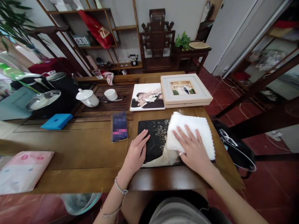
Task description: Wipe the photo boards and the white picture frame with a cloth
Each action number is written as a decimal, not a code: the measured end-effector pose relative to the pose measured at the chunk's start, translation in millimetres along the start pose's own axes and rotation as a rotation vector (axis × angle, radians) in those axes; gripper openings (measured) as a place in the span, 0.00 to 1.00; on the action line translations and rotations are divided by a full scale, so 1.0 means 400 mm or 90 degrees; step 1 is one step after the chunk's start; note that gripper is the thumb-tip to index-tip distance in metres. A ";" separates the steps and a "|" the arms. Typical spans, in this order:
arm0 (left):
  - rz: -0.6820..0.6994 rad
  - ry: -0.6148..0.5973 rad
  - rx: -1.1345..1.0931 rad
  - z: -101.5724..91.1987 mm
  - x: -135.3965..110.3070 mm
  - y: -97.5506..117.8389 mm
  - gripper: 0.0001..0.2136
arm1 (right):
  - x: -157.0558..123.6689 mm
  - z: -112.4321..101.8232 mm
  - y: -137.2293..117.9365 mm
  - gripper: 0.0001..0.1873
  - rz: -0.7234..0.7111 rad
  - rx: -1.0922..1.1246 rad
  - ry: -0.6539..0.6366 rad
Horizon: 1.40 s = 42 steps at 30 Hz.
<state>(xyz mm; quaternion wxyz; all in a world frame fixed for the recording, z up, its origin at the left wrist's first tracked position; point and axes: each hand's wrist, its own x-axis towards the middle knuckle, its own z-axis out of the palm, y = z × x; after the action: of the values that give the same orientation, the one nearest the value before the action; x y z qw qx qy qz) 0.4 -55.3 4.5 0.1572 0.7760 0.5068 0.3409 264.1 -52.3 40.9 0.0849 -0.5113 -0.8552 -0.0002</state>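
A black photo album (154, 138) with a speckled pale pattern and part of a light dress on its cover lies flat near the table's front edge. My left hand (137, 152) rests on its left edge, fingers stretched out. Under my right hand (193, 147) is a folded white cloth (203, 124) with a scalloped edge, covering the right part of the album. The right fingers are spread flat on the cloth, pressing it from above. A ring shows on that hand.
Behind the album lie a photo panel (147, 104) and a white framed picture (202, 93). A phone (119, 127) is to the left. Farther left are a blue block (57, 121), a lidded white cup (87, 98), a small cup (110, 94) and a pink-white packet (25, 171).
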 end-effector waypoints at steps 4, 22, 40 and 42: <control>0.005 -0.016 0.005 0.000 0.000 -0.005 0.22 | 0.028 0.001 -0.106 0.45 -0.091 0.077 -0.033; 0.000 -0.006 0.003 0.001 0.001 0.001 0.21 | 0.148 -0.011 0.093 0.35 -0.031 0.057 -0.068; -0.022 -0.004 -0.004 -0.001 0.003 0.002 0.22 | 0.042 -0.036 0.013 0.50 -0.224 0.153 -0.172; -0.024 -0.002 -0.008 -0.003 0.005 0.004 0.21 | 0.126 -0.018 0.060 0.45 -0.180 0.119 -0.130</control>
<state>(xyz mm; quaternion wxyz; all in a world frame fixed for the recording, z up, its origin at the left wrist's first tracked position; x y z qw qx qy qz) 1.2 -54.1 7.0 0.1690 0.7657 0.5193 0.3399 262.8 2.5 53.2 0.0442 -0.3730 -0.9191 0.1192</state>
